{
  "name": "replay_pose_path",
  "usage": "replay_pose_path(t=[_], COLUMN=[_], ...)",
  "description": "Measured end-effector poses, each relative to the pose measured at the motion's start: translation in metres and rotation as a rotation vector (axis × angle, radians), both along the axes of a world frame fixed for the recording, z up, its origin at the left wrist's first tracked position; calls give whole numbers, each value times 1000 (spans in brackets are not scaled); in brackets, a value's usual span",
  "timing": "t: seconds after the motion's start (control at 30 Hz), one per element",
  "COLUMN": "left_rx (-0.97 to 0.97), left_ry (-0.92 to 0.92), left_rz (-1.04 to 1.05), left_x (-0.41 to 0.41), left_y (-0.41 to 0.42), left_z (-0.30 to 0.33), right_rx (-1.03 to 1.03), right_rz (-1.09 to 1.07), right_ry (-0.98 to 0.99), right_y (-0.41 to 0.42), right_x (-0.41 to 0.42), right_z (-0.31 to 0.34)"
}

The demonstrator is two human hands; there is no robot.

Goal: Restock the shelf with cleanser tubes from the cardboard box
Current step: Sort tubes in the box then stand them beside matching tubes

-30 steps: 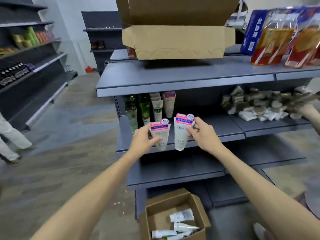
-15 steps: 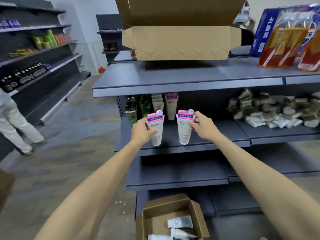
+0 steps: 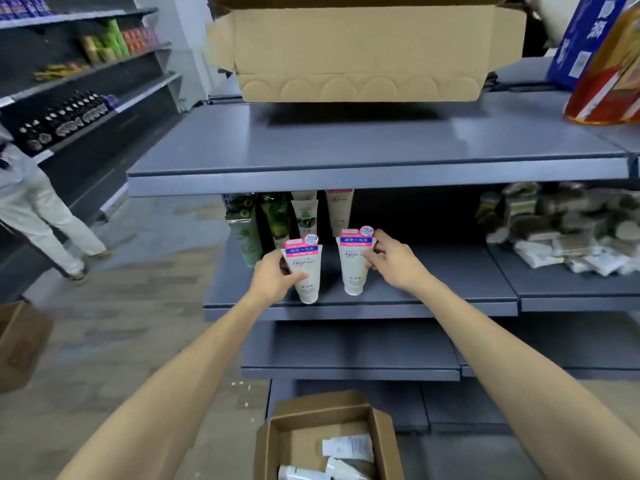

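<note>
Two white cleanser tubes with pink and blue tops stand cap-down near the front of the middle grey shelf [image 3: 450, 299]. My left hand [image 3: 273, 277] grips the left tube [image 3: 306, 271] from its left side. My right hand [image 3: 391, 259] holds the right tube [image 3: 353, 268] by its upper right edge. Behind them more tubes [image 3: 304, 213] stand in rows at the shelf's back left. On the floor below, an open cardboard box [image 3: 270, 441] holds a few white tubes [image 3: 348, 446].
A big open carton [image 3: 360, 50] sits on the top shelf, with red and blue packs [image 3: 602, 64] to its right. A heap of small packets [image 3: 561, 226] fills the middle shelf's right section. A person in white [image 3: 38, 209] stands in the left aisle, another box [image 3: 20, 344] nearby.
Both hands have carried the two tubes forward and down onto the front of the middle shelf. The camera has moved closer to the shelf.
</note>
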State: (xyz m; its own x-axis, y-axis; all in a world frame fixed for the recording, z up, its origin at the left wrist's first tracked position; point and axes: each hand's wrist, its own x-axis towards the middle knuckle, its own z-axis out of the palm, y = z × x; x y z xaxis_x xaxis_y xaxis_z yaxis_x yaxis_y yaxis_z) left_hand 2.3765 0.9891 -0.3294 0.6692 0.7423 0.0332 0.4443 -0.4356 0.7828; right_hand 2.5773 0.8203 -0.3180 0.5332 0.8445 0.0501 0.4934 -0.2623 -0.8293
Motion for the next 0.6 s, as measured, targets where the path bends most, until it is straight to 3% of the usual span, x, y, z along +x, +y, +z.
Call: replay_pose_path(t=[0.27, 0.6], left_rx=[-21, -108], left_ry=[-14, -246], left_rz=[-42, 332], left_x=[8, 26], left_y=[5, -49], left_z=[-7, -59], right_rx=[-76, 11], right_rz=[-37, -212], right_ry=[42, -16], right_y=[0, 11], right_x=[4, -9], right_z=[-22, -68])
